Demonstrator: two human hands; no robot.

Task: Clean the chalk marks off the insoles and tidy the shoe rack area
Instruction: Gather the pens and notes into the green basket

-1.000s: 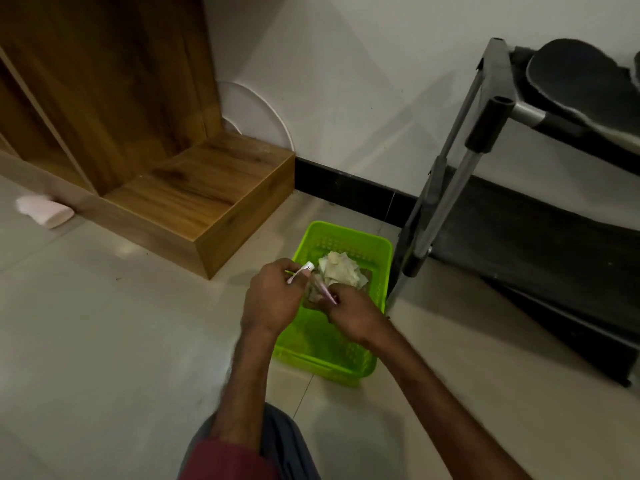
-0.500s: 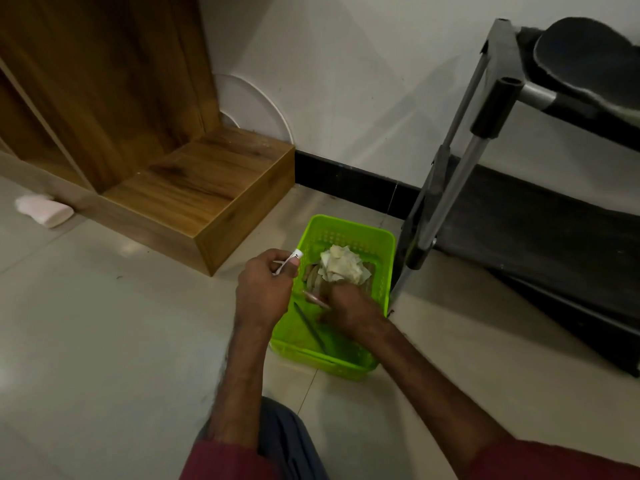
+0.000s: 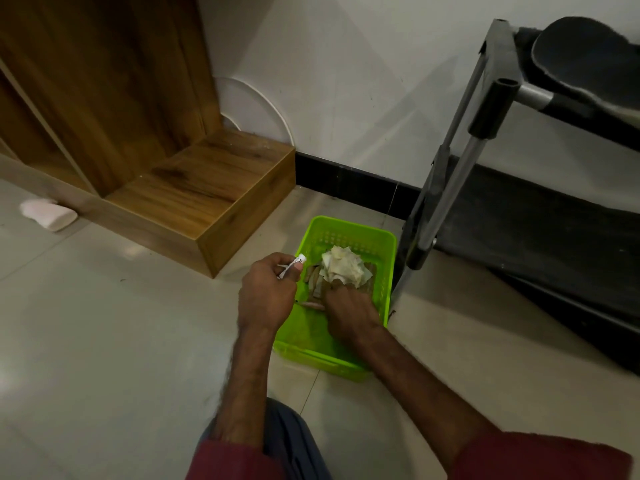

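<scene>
A green plastic basket (image 3: pixel 386 258) stands on the floor beside the shoe rack (image 3: pixel 491 109). Inside it lie crumpled white paper (image 3: pixel 346 268) and some tan pieces (image 3: pixel 313 280). My left hand (image 3: pixel 266 294) hovers at the basket's left rim and grips thin white sticks (image 3: pixel 294 266) that poke out above the thumb. My right hand (image 3: pixel 349 313) reaches down inside the basket just in front of the paper, holding one end of a thin pink stick (image 3: pixel 311 305) low near the bottom. A dark insole (image 3: pixel 588 60) lies on the rack's top shelf.
A wooden cabinet (image 3: pixel 207 192) with a low step stands to the left. A pale pink and white object (image 3: pixel 48 214) lies on the floor by it. A white round plate (image 3: pixel 256 109) leans against the wall. The rack's black lower shelf (image 3: pixel 540 230) is on the right.
My right hand has gone down into the basket with the pink stick, from above the rim to near the bottom. My left hand has stayed beside the rim with the white sticks.
</scene>
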